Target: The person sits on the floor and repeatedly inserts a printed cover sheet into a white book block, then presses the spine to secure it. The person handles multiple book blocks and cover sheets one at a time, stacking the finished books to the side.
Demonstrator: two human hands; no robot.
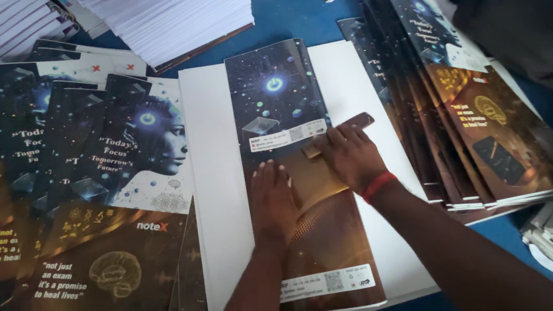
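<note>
the left hand [273, 200] lies flat, fingers stretched out, on a folded glossy cover [298, 173], dark blue at the top and gold-brown lower down. it holds nothing. the cover sits on a white paper stack [218, 181] in the middle of the blue tabletop [276, 7]. the right hand [351, 155], with a red wristband [379, 185], presses a small brown flat block [342, 132] on the cover, fingers bent over it. more covers fan out on the left [77, 195] and on the right [469, 123]. white page stacks [168, 14] sit at the top.
</note>
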